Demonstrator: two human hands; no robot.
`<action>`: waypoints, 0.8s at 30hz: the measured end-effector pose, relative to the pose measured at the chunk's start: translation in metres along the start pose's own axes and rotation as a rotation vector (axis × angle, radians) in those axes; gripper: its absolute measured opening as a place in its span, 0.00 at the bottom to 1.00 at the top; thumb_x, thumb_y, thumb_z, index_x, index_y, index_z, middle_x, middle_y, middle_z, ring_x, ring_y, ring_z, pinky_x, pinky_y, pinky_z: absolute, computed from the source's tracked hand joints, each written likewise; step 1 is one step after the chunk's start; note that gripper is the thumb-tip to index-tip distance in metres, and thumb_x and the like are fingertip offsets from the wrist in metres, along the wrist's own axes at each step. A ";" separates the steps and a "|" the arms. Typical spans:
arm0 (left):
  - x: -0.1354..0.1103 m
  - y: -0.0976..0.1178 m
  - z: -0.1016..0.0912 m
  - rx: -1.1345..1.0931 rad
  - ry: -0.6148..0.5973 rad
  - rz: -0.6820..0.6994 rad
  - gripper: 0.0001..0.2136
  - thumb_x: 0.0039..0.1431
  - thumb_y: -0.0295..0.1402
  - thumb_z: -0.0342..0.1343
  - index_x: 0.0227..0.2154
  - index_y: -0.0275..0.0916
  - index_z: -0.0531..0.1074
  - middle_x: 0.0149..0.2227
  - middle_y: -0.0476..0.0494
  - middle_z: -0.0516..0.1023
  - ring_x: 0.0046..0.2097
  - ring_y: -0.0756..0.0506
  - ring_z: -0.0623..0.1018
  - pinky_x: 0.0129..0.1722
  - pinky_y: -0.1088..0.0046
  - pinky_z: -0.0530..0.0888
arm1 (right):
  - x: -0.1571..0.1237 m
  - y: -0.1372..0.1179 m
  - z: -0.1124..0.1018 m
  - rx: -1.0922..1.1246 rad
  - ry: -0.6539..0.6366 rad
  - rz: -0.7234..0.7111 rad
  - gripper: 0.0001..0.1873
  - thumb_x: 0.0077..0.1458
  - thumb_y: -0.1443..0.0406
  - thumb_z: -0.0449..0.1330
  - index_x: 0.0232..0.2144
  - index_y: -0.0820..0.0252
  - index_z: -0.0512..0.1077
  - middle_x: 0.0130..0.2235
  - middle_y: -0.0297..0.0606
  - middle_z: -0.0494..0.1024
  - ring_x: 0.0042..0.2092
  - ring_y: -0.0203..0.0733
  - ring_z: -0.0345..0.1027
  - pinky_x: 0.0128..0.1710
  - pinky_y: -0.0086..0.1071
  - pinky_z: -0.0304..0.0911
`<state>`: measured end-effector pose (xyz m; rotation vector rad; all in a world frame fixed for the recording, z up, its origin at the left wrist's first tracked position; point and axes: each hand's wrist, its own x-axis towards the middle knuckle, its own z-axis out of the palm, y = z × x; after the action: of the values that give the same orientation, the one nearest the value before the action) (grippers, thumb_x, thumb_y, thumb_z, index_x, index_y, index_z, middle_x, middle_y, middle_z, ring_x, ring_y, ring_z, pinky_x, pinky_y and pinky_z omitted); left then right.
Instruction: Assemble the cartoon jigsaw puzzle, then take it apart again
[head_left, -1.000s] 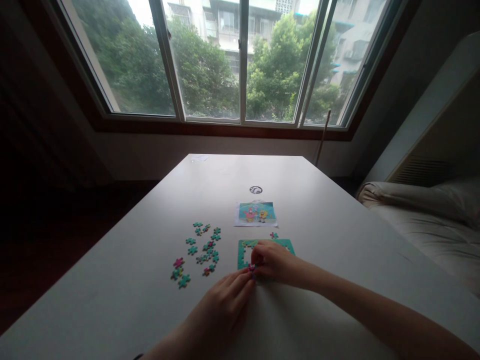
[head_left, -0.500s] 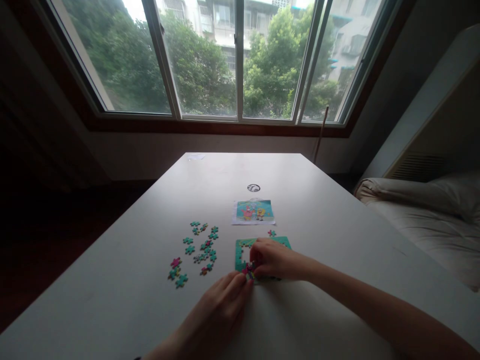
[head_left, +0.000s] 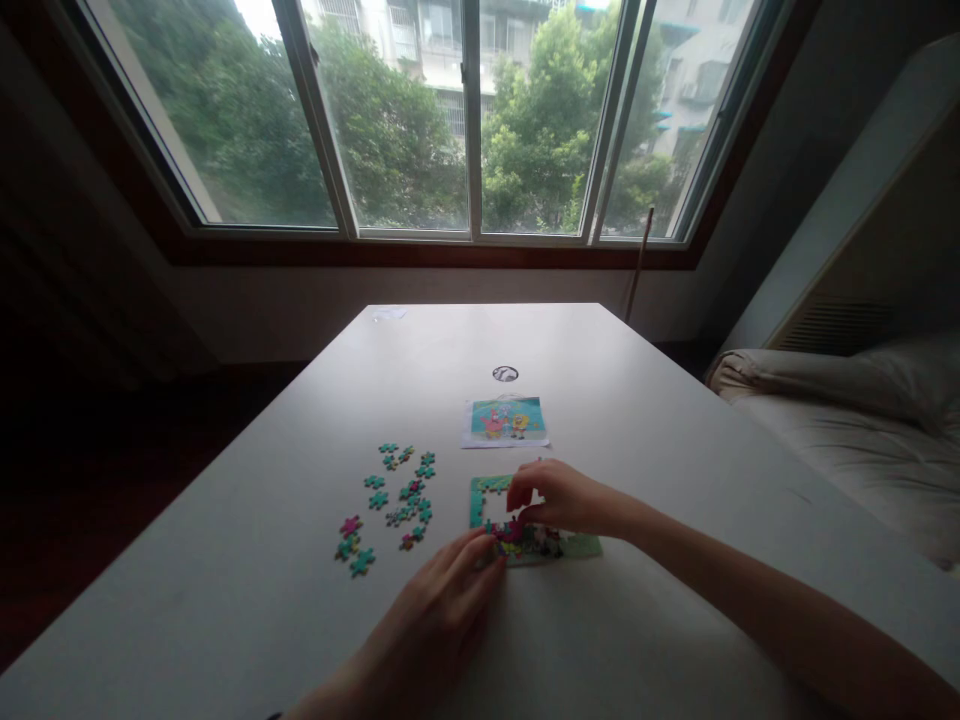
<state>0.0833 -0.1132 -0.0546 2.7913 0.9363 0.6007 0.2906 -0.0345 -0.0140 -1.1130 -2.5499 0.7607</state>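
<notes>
A partly filled jigsaw puzzle [head_left: 480, 490] with a green border lies on the white table, a bare patch in its upper left. Pink, yellow and dark pieces fill its lower part. My left hand [head_left: 454, 585] rests at the puzzle's lower left corner, fingers stretched out and touching its edge. Over the puzzle's middle is my right hand [head_left: 566, 497], its thumb and bent forefinger apart. No piece shows between them. That hand covers the puzzle's upper right. Several loose puzzle pieces [head_left: 411, 505], mostly teal with some pink, lie scattered to the left.
Beyond the puzzle lies a picture sheet [head_left: 506, 420] with cartoon figures. A round black-and-white item [head_left: 505, 374] is farther back on the table [head_left: 637, 420]. A scrap of clear or white material [head_left: 388, 314] sits near the far left corner. A padded seat [head_left: 847, 430] stands at right.
My right hand has lifted and moved up and right from the puzzle's lower left, its fingers spreading. The lower pieces now show. My left hand stays at the corner.
</notes>
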 end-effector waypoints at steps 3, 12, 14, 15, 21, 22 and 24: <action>0.000 -0.001 0.001 0.008 0.005 0.008 0.21 0.54 0.19 0.44 0.51 0.38 0.61 0.52 0.38 0.65 0.55 0.41 0.64 0.51 0.60 0.69 | 0.001 0.003 0.004 -0.040 -0.027 -0.021 0.06 0.44 0.72 0.60 0.26 0.61 0.75 0.28 0.34 0.75 0.31 0.34 0.66 0.32 0.24 0.58; -0.003 -0.003 0.004 0.029 -0.023 -0.013 0.22 0.54 0.20 0.44 0.53 0.36 0.59 0.52 0.37 0.66 0.54 0.41 0.65 0.52 0.61 0.69 | 0.000 0.005 0.012 -0.121 -0.019 0.052 0.05 0.42 0.71 0.60 0.25 0.60 0.75 0.28 0.34 0.76 0.29 0.34 0.65 0.29 0.24 0.55; -0.002 -0.004 0.004 0.033 -0.024 -0.021 0.22 0.54 0.20 0.44 0.53 0.35 0.59 0.51 0.37 0.67 0.53 0.41 0.66 0.51 0.60 0.69 | 0.001 0.007 0.011 -0.119 -0.033 0.063 0.04 0.43 0.70 0.60 0.25 0.60 0.75 0.27 0.34 0.76 0.30 0.34 0.65 0.29 0.24 0.55; -0.002 -0.004 0.004 0.037 -0.024 -0.019 0.21 0.54 0.21 0.45 0.53 0.35 0.60 0.51 0.37 0.67 0.53 0.41 0.66 0.51 0.60 0.69 | 0.002 0.008 0.010 -0.117 -0.043 0.062 0.04 0.44 0.70 0.60 0.25 0.60 0.75 0.27 0.34 0.76 0.30 0.34 0.65 0.29 0.24 0.55; 0.000 -0.003 0.002 0.050 0.022 0.018 0.20 0.55 0.21 0.45 0.52 0.35 0.62 0.49 0.37 0.70 0.51 0.42 0.68 0.49 0.61 0.70 | 0.000 0.004 0.007 -0.169 -0.010 0.013 0.04 0.43 0.67 0.62 0.26 0.60 0.75 0.29 0.36 0.75 0.31 0.36 0.65 0.30 0.25 0.54; 0.000 -0.003 0.002 0.050 0.032 0.021 0.20 0.55 0.22 0.46 0.52 0.35 0.62 0.49 0.37 0.70 0.51 0.42 0.68 0.49 0.61 0.71 | -0.001 0.004 0.009 -0.163 -0.007 0.006 0.03 0.43 0.68 0.61 0.26 0.60 0.75 0.28 0.35 0.75 0.30 0.35 0.64 0.29 0.25 0.54; 0.000 -0.004 0.001 0.035 0.044 0.021 0.19 0.56 0.22 0.46 0.52 0.36 0.62 0.49 0.37 0.71 0.51 0.42 0.68 0.49 0.61 0.71 | -0.001 0.003 0.012 -0.126 -0.022 -0.002 0.04 0.43 0.70 0.60 0.25 0.60 0.75 0.27 0.34 0.75 0.29 0.34 0.64 0.28 0.24 0.53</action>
<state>0.0810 -0.1101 -0.0567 2.8329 0.9361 0.6571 0.2878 -0.0381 -0.0259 -1.1449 -2.6489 0.6215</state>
